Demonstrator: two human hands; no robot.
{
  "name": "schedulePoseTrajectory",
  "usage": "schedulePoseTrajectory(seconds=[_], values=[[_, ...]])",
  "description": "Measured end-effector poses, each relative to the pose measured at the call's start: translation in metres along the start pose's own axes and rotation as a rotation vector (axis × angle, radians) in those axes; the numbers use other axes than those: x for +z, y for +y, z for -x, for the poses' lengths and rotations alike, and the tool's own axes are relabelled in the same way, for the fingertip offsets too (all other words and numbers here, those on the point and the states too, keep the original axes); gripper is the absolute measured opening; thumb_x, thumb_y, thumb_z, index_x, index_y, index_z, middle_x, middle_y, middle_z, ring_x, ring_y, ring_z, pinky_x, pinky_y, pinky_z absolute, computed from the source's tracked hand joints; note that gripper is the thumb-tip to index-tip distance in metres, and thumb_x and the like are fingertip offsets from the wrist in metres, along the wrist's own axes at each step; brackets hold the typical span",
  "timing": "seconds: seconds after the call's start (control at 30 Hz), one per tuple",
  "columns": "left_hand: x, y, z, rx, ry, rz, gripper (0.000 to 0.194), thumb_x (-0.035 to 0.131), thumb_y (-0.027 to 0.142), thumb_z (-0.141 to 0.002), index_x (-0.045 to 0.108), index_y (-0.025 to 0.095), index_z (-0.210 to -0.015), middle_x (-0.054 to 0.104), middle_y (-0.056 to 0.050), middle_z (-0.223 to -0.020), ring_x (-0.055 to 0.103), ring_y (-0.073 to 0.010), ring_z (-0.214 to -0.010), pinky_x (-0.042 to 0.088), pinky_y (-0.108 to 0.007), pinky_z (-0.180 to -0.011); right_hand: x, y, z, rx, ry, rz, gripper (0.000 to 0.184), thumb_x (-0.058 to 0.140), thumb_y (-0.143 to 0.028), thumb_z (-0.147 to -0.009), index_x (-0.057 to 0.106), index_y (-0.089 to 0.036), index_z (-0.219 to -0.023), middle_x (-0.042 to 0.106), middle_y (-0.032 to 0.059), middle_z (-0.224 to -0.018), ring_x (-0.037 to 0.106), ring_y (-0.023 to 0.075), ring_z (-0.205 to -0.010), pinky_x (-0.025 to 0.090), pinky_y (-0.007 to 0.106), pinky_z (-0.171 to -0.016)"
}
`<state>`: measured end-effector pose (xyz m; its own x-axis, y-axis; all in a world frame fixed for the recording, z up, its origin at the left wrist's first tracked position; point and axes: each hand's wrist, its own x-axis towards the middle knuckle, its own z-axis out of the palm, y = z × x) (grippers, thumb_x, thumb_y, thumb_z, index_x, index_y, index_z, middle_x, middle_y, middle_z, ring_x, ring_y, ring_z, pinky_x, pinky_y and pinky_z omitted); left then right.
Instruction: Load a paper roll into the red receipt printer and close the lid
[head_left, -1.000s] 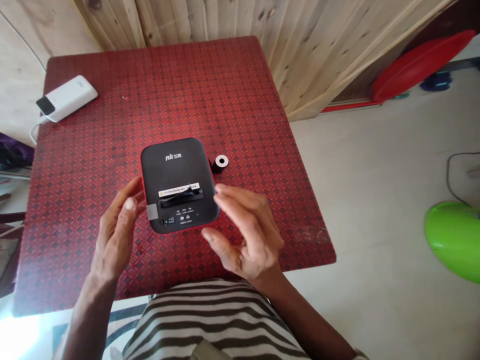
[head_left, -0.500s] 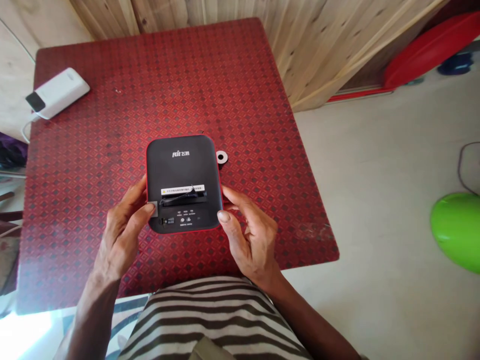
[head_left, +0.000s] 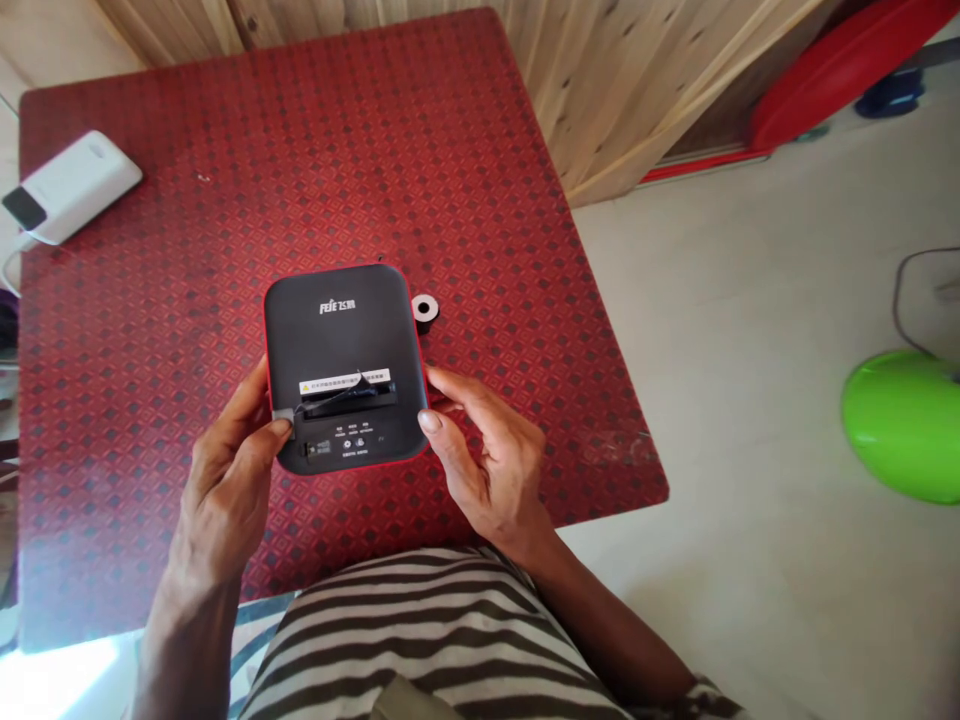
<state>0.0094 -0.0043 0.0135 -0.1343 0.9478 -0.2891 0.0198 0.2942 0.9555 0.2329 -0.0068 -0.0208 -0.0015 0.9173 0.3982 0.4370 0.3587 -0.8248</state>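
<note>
One black box (head_left: 341, 335), gripped from both sides

Left hand (head_left: 232, 480) and right hand (head_left: 491, 455) grasp the box at opposite sides, over the table (head_left: 300, 160), nearer its front edge than its back; whether it rests there I cannot tell. The left thumb covers part of a grey sticker (head_left: 283, 413). Just beside the box, toward the table's right edge, it partly hides a small roll (head_left: 426, 319). One white power bank (head_left: 81, 185) lies near the back left corner.
</note>
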Motion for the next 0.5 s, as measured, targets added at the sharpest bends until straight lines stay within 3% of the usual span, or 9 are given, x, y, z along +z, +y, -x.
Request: schedulePoseTrajectory(seconds=[0.17,0.3,0.5], values=[[0.005,0.002,-0.001,-0.016,0.004,0.028,0.053,0.066,0.029,-0.092,0.067,0.03,-0.145,0.072,-0.003,-0.144,0.061,-0.0303,-0.142,0.045,-0.053,-0.128,0.0,0.001,-0.001,0.007,0.006,-0.001,0.023,0.064,-0.023,-0.105,0.07,-0.014,-0.126,0.082,0.0116,-0.119,0.079,0.0184,-0.111,0.065,0.031,-0.103],[0.006,-0.004,-0.001,0.004,0.088,0.034,0.047,0.07,0.028,-0.089,0.074,0.033,-0.135,0.076,0.0,-0.137,0.068,-0.0279,-0.131,0.052,-0.049,-0.12,0.0,0.0,-0.001,0.015,-0.008,-0.006,0.023,0.063,-0.024,-0.106,0.071,-0.013,-0.125,0.082,0.0114,-0.118,0.08,0.0184,-0.11,0.065,0.031,-0.102],[0.005,-0.012,0.0,0.066,0.058,-0.031,0.055,0.062,0.03,-0.093,0.065,0.034,-0.148,0.072,-0.002,-0.143,0.067,-0.0294,-0.133,0.052,-0.05,-0.118,-0.004,-0.003,-0.004,-0.008,-0.009,0.033,0.022,0.063,-0.022,-0.106,0.071,-0.015,-0.125,0.082,0.0105,-0.116,0.08,0.0194,-0.106,0.066,0.035,-0.098]])
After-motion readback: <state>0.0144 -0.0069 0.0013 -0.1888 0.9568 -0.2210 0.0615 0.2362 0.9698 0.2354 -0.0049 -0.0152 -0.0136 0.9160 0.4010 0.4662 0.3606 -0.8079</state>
